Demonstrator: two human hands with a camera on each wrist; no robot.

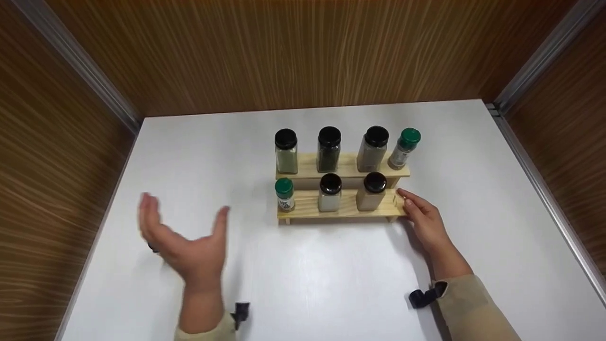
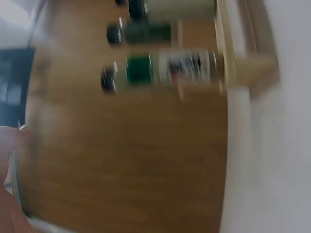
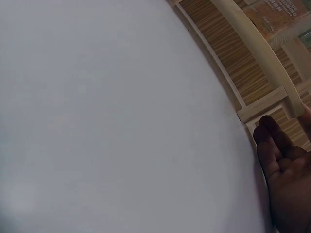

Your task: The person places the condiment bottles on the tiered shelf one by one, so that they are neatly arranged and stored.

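Note:
A two-tier wooden spice rack [image 1: 305,213] stands on the table with spice jars on both shelves. My right hand [image 1: 428,225] grips the right end of its lower shelf, thumb on top; some fingers [image 3: 277,141] show beside and below that end in the right wrist view. To the left, my left hand [image 1: 196,251] is raised over the table, thumb and fingers spread, holding nothing. Nearest to it on the rack is a small green-capped jar [image 1: 285,195], blurred in the left wrist view. A black-capped jar [image 1: 330,193] and a brownish jar [image 1: 371,192] share the lower shelf.
On the upper shelf stand several jars, among them a light green one [image 1: 286,152] and a green-capped one [image 1: 404,148]. A small dark object [image 1: 153,247] is mostly hidden behind my left hand. Wooden panels [image 1: 303,57] enclose the white table [image 1: 307,274].

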